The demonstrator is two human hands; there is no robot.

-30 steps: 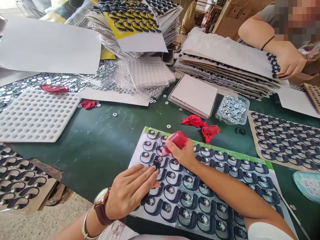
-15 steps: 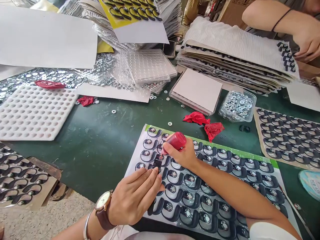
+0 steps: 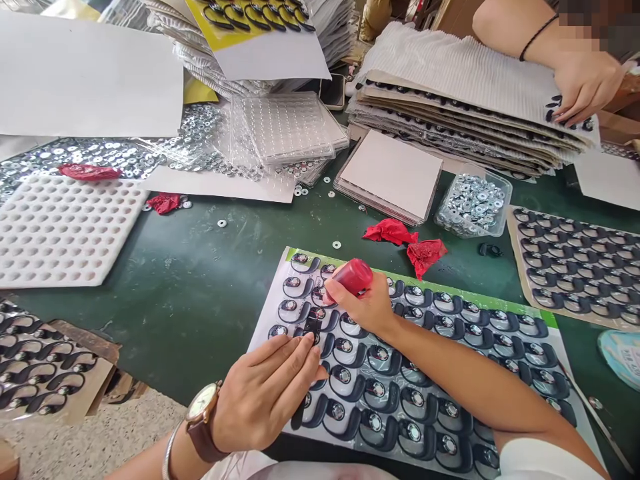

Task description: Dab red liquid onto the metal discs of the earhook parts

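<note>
My right hand (image 3: 367, 303) is closed around a small red bottle (image 3: 354, 275). The bottle tilts down to the left, and its lower end is close over the card's left part. My left hand (image 3: 273, 387) has its fingers pressed together over a narrow black strip (image 3: 313, 323), whose ends show above and below the fingers. The strip's exact kind is unclear. Beneath both hands lies a green-edged white card (image 3: 265, 310) carrying rows of black curved pieces (image 3: 383, 357), each with a small shiny round part. My right forearm crosses several pieces and hides them.
Behind the card are red crumpled scraps (image 3: 425, 256), a clear box of metal washers (image 3: 474, 201) and a stack of white sheets (image 3: 393, 175). A white dimpled tray (image 3: 65, 230) lies left. Another card of black pieces (image 3: 580, 267) lies right. A co-worker's hand (image 3: 585, 83) touches a layered stack (image 3: 450, 80).
The view has shifted slightly. The black strip's upper end has moved slightly left. My right hand keeps the bottle almost in place. The co-worker's hand has moved left onto the stack's right end.
</note>
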